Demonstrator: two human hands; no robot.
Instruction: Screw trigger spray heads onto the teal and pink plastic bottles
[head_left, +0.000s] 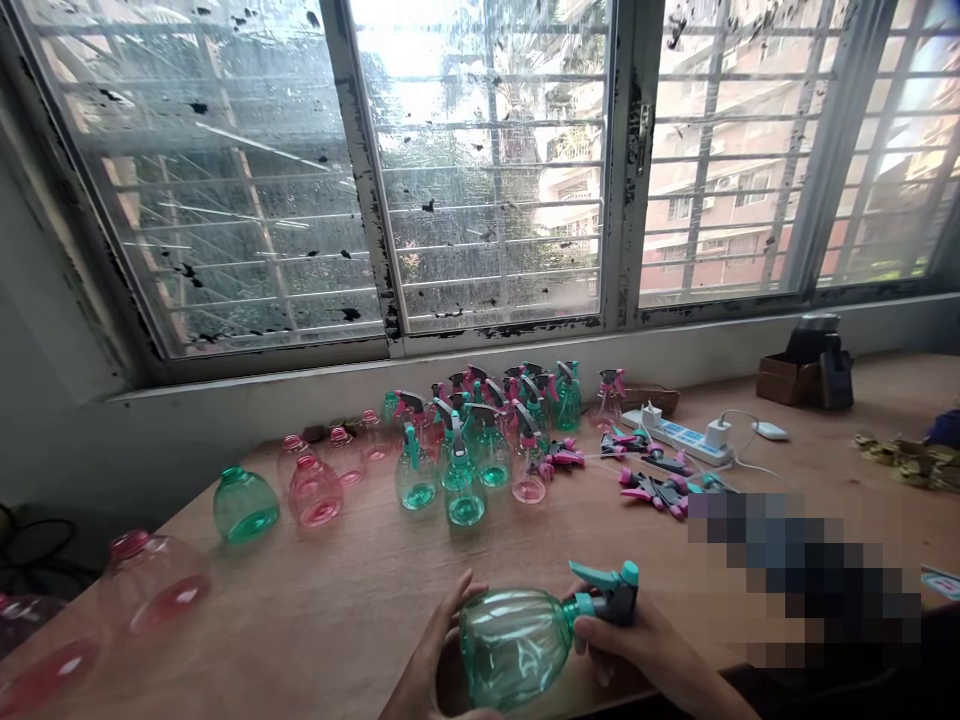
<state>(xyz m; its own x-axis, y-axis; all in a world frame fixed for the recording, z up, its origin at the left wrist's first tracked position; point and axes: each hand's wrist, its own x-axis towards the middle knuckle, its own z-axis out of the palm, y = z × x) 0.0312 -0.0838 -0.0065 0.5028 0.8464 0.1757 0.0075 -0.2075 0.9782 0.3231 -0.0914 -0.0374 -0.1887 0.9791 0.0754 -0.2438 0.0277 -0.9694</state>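
Note:
A clear green spray bottle (514, 645) lies on its side at the near edge of the wooden table (360, 590). My left hand (431, 655) cups its round body from the left, fingers curved around it. My right hand (637, 640) is closed on the bottle's neck and its teal and grey trigger head (611, 590), which points to the right.
Several assembled green and pink spray bottles (480, 435) stand mid-table by the window. Headless bottles (300, 490) sit to the left, loose trigger heads (656, 480) and a power strip (679, 432) to the right. A small box (787, 378) stands far right.

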